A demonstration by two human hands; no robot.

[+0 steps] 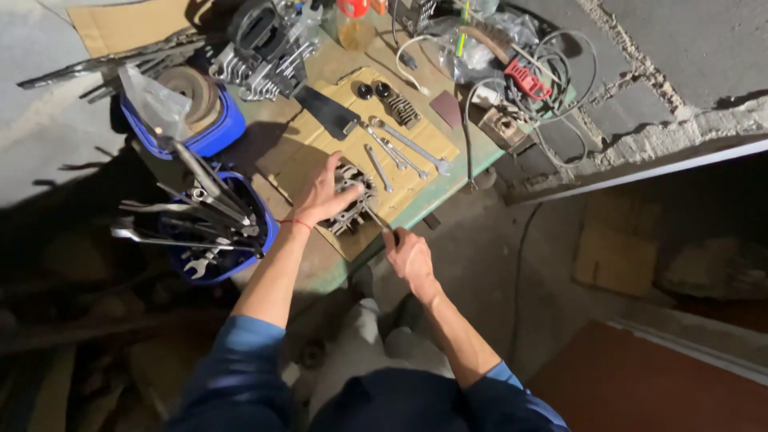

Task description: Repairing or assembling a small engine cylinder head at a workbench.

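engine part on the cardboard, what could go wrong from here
The left hand alone steadies the engine part while the right hand works a thin tool into it; a slip could jab the fingers. The part sits near the table edge, so it might slide off.

a: what's holding everything up?

b: a green workbench (416, 210), its top mostly under a sheet of cardboard (308, 148).

a: and on the cardboard?

b: a metal engine part (352, 200) near the front edge, three wrenches (400, 148) side by side behind it, and a dark flat plate (328, 110).

a: farther back?

b: a finned engine block (260, 56), a red tool (526, 78) and tangled cables (560, 88).
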